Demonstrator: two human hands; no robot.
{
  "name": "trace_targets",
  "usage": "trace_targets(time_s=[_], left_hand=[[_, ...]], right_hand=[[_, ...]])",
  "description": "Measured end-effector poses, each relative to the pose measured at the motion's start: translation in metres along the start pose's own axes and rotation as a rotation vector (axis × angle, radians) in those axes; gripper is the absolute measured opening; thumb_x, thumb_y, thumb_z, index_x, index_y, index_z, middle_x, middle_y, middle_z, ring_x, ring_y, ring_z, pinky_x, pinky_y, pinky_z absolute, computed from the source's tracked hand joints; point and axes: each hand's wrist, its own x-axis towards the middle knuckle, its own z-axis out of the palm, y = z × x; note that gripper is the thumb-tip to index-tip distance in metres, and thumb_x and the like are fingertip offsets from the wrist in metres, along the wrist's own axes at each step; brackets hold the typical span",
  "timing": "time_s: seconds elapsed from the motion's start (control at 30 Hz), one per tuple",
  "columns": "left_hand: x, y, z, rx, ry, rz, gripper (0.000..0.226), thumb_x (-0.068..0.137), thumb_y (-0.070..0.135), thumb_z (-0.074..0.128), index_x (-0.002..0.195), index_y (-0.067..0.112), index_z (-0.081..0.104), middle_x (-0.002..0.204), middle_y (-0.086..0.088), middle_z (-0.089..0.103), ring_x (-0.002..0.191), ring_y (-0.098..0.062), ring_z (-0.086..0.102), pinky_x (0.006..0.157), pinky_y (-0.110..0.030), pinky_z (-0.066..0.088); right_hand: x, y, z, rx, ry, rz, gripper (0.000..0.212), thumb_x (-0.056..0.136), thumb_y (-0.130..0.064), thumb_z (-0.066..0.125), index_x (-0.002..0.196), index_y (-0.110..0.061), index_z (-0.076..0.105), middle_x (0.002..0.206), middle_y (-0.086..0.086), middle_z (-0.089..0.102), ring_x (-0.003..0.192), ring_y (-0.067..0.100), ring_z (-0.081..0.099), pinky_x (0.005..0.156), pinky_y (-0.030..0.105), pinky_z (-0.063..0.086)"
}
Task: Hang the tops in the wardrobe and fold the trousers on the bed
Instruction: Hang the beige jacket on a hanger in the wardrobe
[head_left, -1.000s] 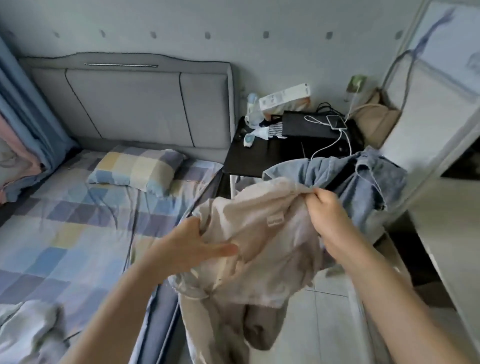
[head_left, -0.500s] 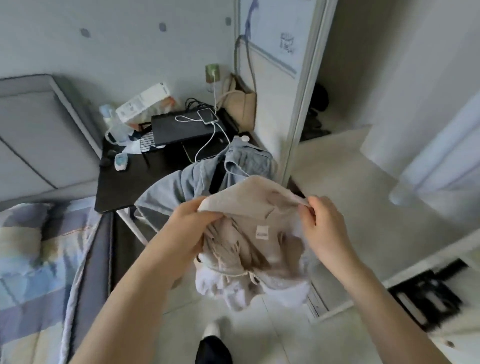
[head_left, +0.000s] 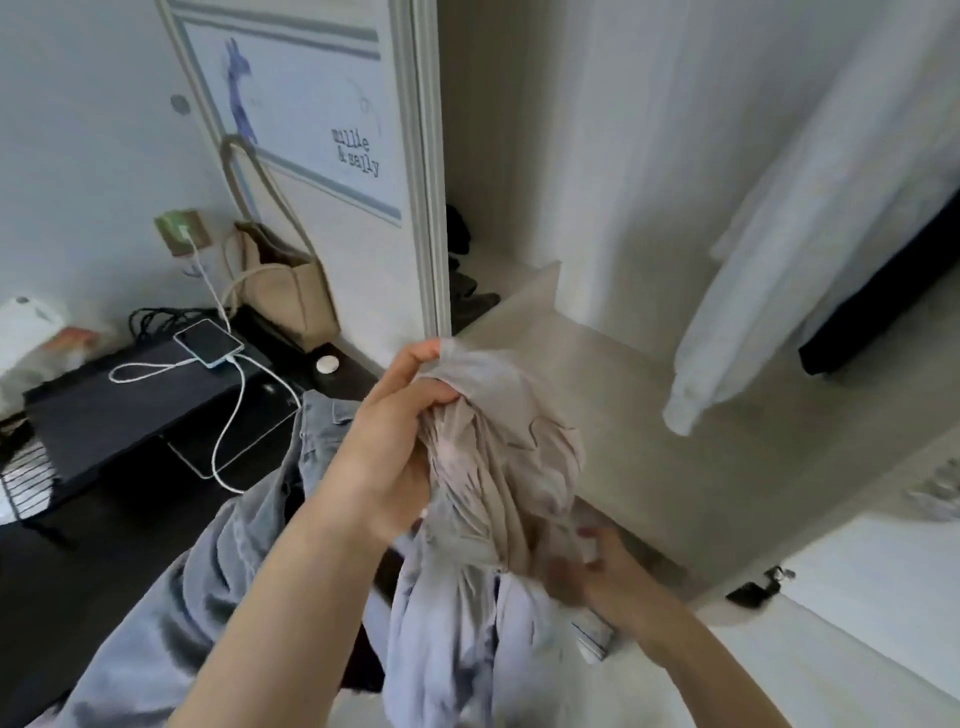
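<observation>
Charging cable (head_left: 228, 415): it trails off the black side table (head_left: 130, 410) from the phone (head_left: 209, 343), just left of where we stand. A loose sleeve swung that way could catch it and drag the phone down.

Denim garment (head_left: 218, 561): draped below our left forearm, near the table edge. We judge it could slide to the floor if we brush it while turning to the wardrobe.

Left hand (head_left: 395, 431): fingers are curled tight round a bunched top edge of the beige top (head_left: 498, 457), held up in front of the open wardrobe. The fabric is gathered into a wad, so we cannot tell collar from hem; threading a hanger into the wrong opening is the likely slip.

Beige top: it hangs from our left hand, its lower folds falling toward the floor in front of the wardrobe. If that one grip loosens, the whole piece drops.

Right hand (head_left: 587, 561): low, under the hanging cloth and blurred. It touches the lower folds, but we cannot tell whether the fingers have closed on them.

Wardrobe shelf (head_left: 649, 415): pale board just behind the top. No hanger shows in either hand, so we would have to find one while holding the cloth.

White hanging garment (head_left: 769, 291): already on the rail to the right; reaching past could knock it askew.
</observation>
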Motion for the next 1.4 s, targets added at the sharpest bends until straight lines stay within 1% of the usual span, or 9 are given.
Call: trace_targets(time_s=[0.17,0.27,0.4,0.47,0.67,0.83,1.0,1.2,1.4], left_hand=[[0.057,0.025,-0.021,0.253,-0.102,-0.019,0.025,0.086,-0.004,0.056,0.103,0.014,0.062,0.088,-0.007,0.070,0.076,-0.017,0.067,0.063,-0.027,0.056],[0.093,0.020,-0.036,0.918,-0.075,0.104,0.020,0.082,0.002,0.069,0.090,0.020,0.064,0.080,0.000,0.070,0.067,-0.010,0.064,0.056,-0.019,0.048],[0.141,-0.001,-0.049,1.754,-0.116,0.109,0.016,0.087,0.028,0.065,0.090,0.012,0.062,0.085,-0.004,0.065,0.086,-0.026,0.063,0.068,-0.028,0.044],[0.159,0.000,-0.044,1.607,-0.055,-0.005,0.016,0.093,0.024,0.060,0.094,0.008,0.059,0.085,-0.008,0.063,0.081,-0.028,0.064,0.065,-0.031,0.049],[0.198,0.051,-0.016,0.256,-0.186,-0.416,0.020,0.086,0.007,0.065,0.105,0.001,0.065,0.084,-0.013,0.071,0.067,-0.020,0.071,0.059,-0.028,0.060],[0.218,0.109,0.035,0.422,-0.514,-0.362,0.070,0.054,0.020,0.092,0.116,-0.001,0.068,0.120,-0.020,0.066,0.108,-0.029,0.067,0.089,-0.037,0.057],[0.253,0.150,0.078,0.354,-0.433,-0.232,0.031,0.082,0.033,0.068,0.101,0.010,0.075,0.116,-0.017,0.068,0.100,-0.029,0.068,0.086,-0.040,0.058],[0.295,0.184,0.108,0.319,-0.295,-0.099,0.047,0.088,0.040,0.058,0.122,0.008,0.063,0.128,-0.018,0.062,0.122,-0.035,0.057,0.098,-0.042,0.047],[0.318,0.218,0.148,0.262,-0.355,0.035,0.032,0.089,0.035,0.061,0.107,0.010,0.068,0.106,-0.013,0.070,0.089,-0.024,0.071,0.081,-0.039,0.051]], right_hand=[[0.021,-0.027,-0.022,0.937,0.208,0.002,0.024,0.095,-0.004,0.041,0.084,-0.008,0.062,0.069,0.010,0.058,0.066,0.025,0.052,0.053,0.030,0.045],[0.010,-0.047,-0.067,1.351,0.388,-0.166,0.019,0.087,0.000,0.045,0.073,-0.008,0.055,0.068,0.010,0.055,0.062,0.020,0.054,0.061,0.031,0.049],[-0.012,-0.085,-0.107,1.356,0.533,-0.444,0.019,0.086,0.006,0.042,0.080,-0.006,0.056,0.080,0.011,0.062,0.075,0.022,0.061,0.075,0.034,0.055],[-0.019,-0.103,-0.119,1.280,0.578,-0.506,0.029,0.092,0.008,0.033,0.080,-0.006,0.055,0.078,0.010,0.062,0.075,0.021,0.060,0.079,0.035,0.051],[-0.012,-0.144,-0.153,1.054,0.675,-0.493,0.026,0.094,0.006,0.035,0.089,-0.003,0.059,0.082,0.013,0.061,0.078,0.023,0.058,0.074,0.036,0.050],[0.009,-0.182,-0.185,0.679,0.651,-0.547,0.024,0.097,-0.004,0.044,0.098,-0.014,0.066,0.086,0.003,0.070,0.082,0.017,0.065,0.072,0.033,0.050],[0.038,-0.220,-0.222,0.585,0.772,-0.597,0.020,0.097,-0.010,0.046,0.094,-0.019,0.064,0.093,0.007,0.068,0.087,0.021,0.064,0.074,0.035,0.051],[0.050,-0.240,-0.260,0.248,0.986,-0.568,0.019,0.094,-0.009,0.047,0.082,-0.023,0.053,0.078,-0.006,0.058,0.080,0.020,0.058,0.073,0.028,0.043],[0.039,-0.273,-0.275,-0.194,1.053,-0.466,0.005,0.091,-0.020,0.046,0.088,-0.023,0.049,0.090,0.002,0.063,0.089,0.027,0.062,0.076,0.035,0.051]])
